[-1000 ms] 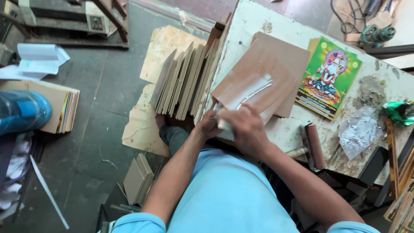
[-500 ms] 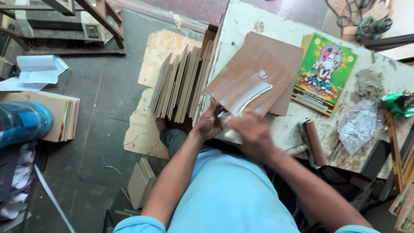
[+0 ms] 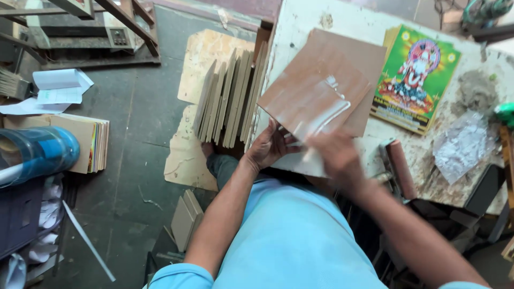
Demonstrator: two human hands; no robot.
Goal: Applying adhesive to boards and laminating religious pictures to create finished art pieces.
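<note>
1. The board (image 3: 313, 93), a brown square smeared with white glue (image 3: 327, 115), lay tilted on the surface (image 3: 300, 27), on top of a second brown board (image 3: 369, 64) and near the surface's left edge.
2. Your left hand (image 3: 270, 147) gripped the board's near corner, fingers curled over its edge.
3. Your right hand (image 3: 334, 155) was at the board's near edge, just beside the glue; it was blurred, so you could not tell whether it was wide, narrow or holding something.
4. A bright print (image 3: 417, 80), green-bordered, lay just right of the boards, on a stack of similar ones.
5. A roller (image 3: 400, 168) rested on the surface near your right forearm, with crumpled plastic (image 3: 463, 144) beyond it.
6. Blank panels (image 3: 230, 96) stood on edge on the floor (image 3: 134, 160) against the surface's left side.
7. Farther left sat a stack of boards (image 3: 85, 139) and a blue bottle (image 3: 35, 152).
</note>
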